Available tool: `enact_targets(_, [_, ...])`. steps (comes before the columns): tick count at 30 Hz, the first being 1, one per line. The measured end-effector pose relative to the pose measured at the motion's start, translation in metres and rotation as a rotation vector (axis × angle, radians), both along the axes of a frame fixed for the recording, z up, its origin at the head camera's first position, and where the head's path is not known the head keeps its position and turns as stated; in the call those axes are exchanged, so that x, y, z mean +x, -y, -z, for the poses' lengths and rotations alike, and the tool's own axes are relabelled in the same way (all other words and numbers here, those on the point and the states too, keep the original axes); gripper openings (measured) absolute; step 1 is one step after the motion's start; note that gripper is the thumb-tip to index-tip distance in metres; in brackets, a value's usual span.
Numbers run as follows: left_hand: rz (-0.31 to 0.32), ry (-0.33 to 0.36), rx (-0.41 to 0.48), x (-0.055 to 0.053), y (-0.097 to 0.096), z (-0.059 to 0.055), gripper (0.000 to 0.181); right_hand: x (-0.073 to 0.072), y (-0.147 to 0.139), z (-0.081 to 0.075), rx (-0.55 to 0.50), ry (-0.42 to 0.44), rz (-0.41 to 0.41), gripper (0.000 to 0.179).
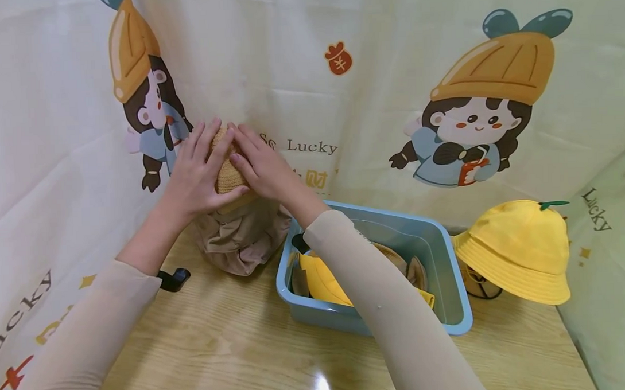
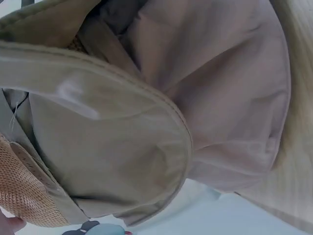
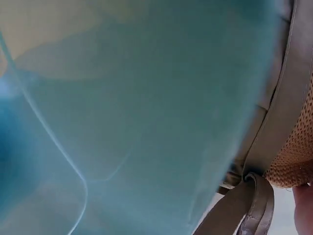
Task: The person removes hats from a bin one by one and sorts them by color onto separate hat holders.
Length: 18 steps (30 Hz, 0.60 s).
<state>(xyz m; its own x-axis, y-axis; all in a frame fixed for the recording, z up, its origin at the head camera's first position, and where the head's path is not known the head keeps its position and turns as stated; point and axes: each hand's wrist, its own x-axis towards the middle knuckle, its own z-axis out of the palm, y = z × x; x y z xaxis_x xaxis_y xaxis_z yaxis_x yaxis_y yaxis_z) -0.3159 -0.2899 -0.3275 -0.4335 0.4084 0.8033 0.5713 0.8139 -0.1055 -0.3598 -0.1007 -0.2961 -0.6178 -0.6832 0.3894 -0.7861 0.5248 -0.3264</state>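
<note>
Two hands meet on the crown of a woven straw hat (image 1: 228, 174) that sits on top of a stack of beige fabric hats (image 1: 244, 237) at the back of the desk (image 1: 235, 347), against the cartoon-print curtain (image 1: 339, 73). The step in hand looks like seating this hat on the pile. The next move probably calls for pressing the crown down evenly and freeing both hands without tipping the stack.

The left hand (image 1: 195, 167) lies along the hat's left side, fingers nearly straight and slightly spread, thumb under the woven edge. The right hand (image 1: 259, 162) covers the right side, fingers extended and close together, flat on the weave. Neither hand pinches; both press.

Just right of the stack stands a blue plastic bin (image 1: 449, 253) with more hats inside, and beyond it a yellow bucket hat (image 1: 521, 251) rests on a stand. In the left wrist view, the beige brim (image 2: 122, 147) fills the picture.
</note>
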Motion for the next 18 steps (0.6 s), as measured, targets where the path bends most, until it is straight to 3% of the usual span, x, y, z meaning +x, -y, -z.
enact_targets(6, [0.053,0.023,-0.014,-0.008,0.003,0.008,0.093,-0.003,-0.006,0.009,0.068,0.095,0.015,0.065])
enact_targets(13, [0.033,0.141,0.018,-0.009,0.001,0.023,0.091,-0.001,-0.014,0.012,0.178,0.133,0.037,0.070])
enact_targets(18, [0.047,0.233,0.069,-0.001,0.009,0.017,0.094,0.006,-0.019,0.015,0.195,0.139,0.015,0.080])
